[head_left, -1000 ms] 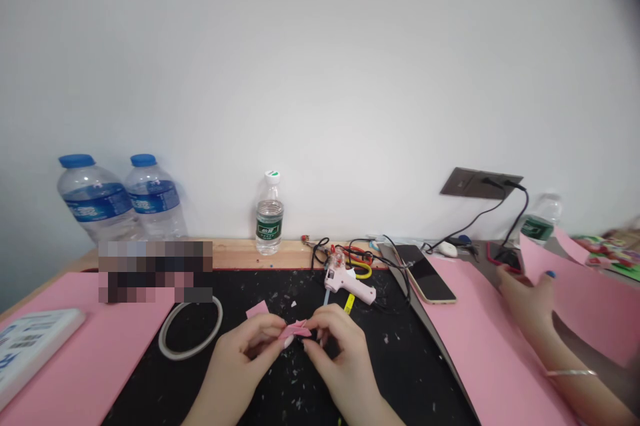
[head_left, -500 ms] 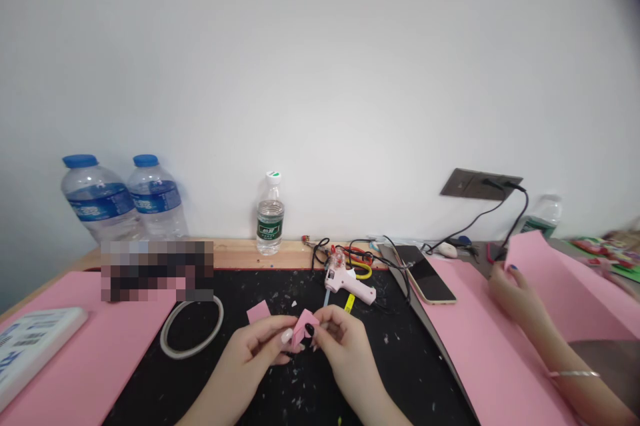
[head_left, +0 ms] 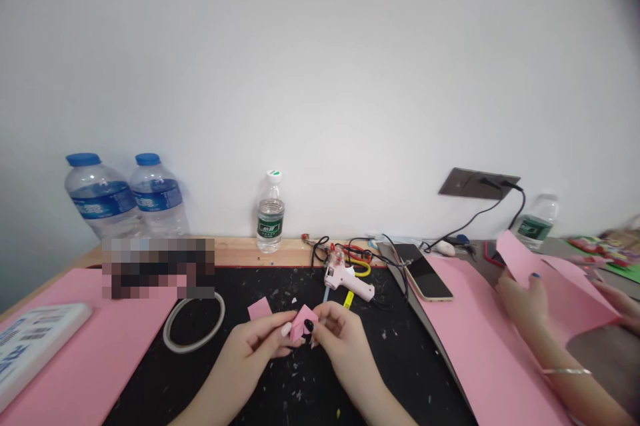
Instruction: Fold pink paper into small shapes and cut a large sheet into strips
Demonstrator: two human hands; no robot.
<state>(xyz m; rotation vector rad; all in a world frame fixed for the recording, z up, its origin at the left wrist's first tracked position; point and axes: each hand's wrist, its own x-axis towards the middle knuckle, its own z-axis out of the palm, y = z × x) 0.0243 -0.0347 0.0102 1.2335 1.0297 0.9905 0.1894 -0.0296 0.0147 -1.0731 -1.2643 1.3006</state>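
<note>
A white wall rises behind a wooden table lined with two large blue-capped water bottles and a smaller green-labeled bottle. Black cables run down from a dark wall socket toward the table's right side. A black cutting mat, flecked with scraps, lies between two pink foam sheets, and a smartphone rests beside the right-hand sheet. At far right, a co-worker's hand with blue-painted nails grips a raised pink sheet, a bangle circling that wrist. Over the mat, the person's left hand and right hand are closed close together, pinching a small folded pink foam piece between them. A pink glue gun lies just beyond the right hand, a loose pink foam square sits just above the left, and a clear tape ring lies to the left.
</note>
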